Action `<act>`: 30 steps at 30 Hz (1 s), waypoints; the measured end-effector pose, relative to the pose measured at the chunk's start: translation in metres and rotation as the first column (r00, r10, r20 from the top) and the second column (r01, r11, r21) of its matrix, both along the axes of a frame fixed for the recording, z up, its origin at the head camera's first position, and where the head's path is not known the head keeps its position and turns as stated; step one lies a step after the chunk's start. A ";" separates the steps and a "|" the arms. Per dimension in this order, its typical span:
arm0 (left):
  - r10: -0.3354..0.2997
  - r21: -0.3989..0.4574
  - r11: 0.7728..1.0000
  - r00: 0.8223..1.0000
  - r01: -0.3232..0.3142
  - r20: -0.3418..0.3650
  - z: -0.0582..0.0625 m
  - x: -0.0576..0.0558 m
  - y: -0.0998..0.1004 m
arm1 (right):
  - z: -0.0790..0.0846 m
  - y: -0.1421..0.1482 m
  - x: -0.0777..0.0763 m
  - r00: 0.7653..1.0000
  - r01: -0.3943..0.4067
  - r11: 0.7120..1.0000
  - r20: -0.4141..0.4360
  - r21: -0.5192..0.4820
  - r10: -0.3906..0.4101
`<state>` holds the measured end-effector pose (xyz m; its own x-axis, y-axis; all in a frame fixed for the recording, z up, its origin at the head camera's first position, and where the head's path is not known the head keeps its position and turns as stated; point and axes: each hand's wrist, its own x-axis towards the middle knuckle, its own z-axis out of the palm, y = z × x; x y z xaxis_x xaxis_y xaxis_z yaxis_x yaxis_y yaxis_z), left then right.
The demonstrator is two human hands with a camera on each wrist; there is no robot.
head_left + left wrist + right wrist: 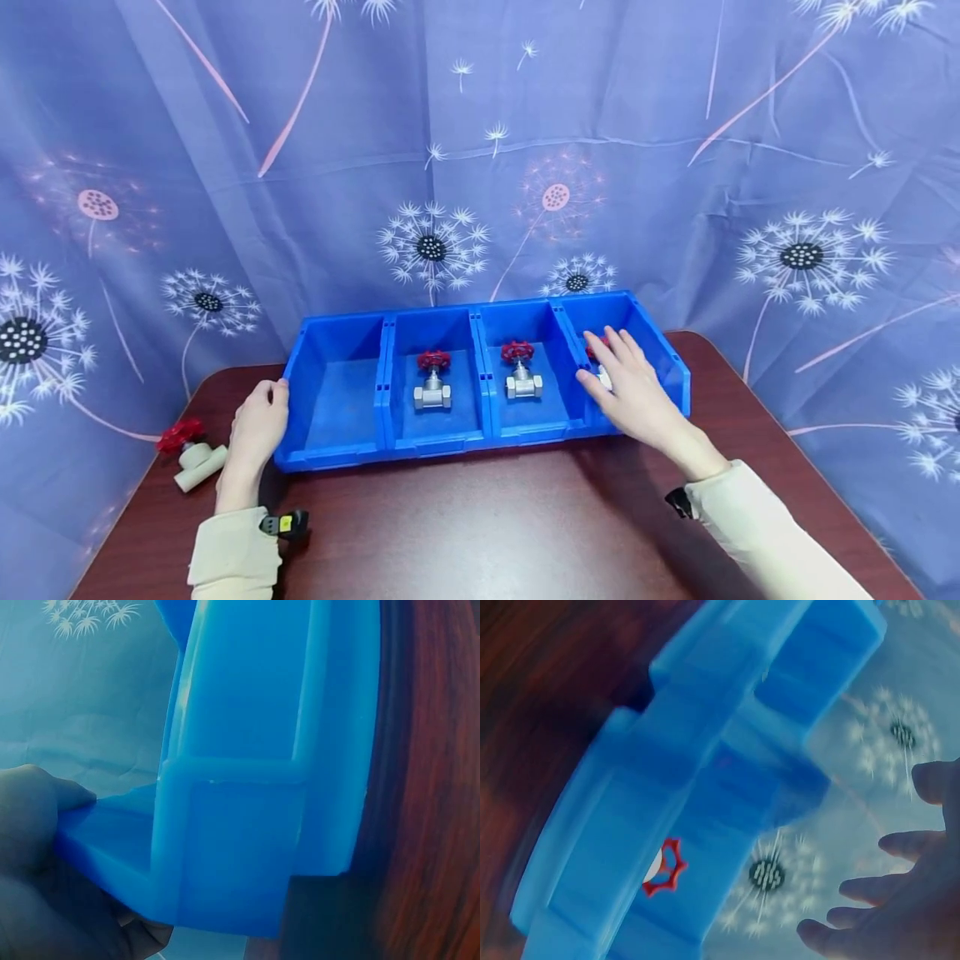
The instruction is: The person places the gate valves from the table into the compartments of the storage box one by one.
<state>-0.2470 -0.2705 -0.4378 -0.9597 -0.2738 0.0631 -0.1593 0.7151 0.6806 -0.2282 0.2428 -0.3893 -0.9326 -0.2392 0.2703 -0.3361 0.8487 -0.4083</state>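
A row of joined blue plastic storage bins (330, 457) stands on the table. My left hand (257, 422) grips the outer wall of the leftmost bin, its thumb and fingers on either side of the wall (112, 844) in the left wrist view. The leftmost bin holds nothing. Each of the two middle bins holds a metal gate valve with a red handwheel, the left valve (432, 382) and the right valve (522, 371). My right hand (630, 392) is over the rightmost bin, fingers spread, partly hiding a red-wheeled valve with a whitish body (604, 379).
Left of my left hand, a beige plastic valve (197, 463) with a red handwheel lies on the brown table (480, 525). Behind the bins hangs a blue curtain (337, 225) printed with dandelions.
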 end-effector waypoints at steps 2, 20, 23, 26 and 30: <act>0.004 0.002 1.000 1.000 -0.004 0.005 0.000 0.001 -0.001 | 0.001 0.009 -0.002 1.000 0.018 0.999 0.001 -0.039 -0.018; 0.012 -0.031 0.999 1.000 -0.012 0.015 0.000 0.004 -0.005 | 0.001 0.092 -0.044 0.958 0.248 0.818 0.257 -0.519 -0.127; 0.022 -0.049 0.999 1.000 -0.021 0.009 0.001 0.005 -0.008 | -0.011 0.093 -0.048 0.944 0.283 0.778 0.307 -0.561 -0.122; 0.018 -0.051 0.999 1.000 -0.017 0.013 0.000 0.005 -0.009 | -0.017 0.093 -0.048 0.933 0.311 0.741 0.339 -0.596 -0.119; 0.012 -0.039 0.999 1.000 -0.012 0.008 -0.002 0.003 -0.006 | -0.018 0.097 -0.048 0.924 0.337 0.725 0.358 -0.601 -0.133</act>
<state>-0.2443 -0.2769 -0.4401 -0.9569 -0.2827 0.0658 -0.1737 0.7393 0.6506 -0.2766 0.3401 -0.4075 -0.9911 0.1334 0.0032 0.0486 0.3837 -0.9222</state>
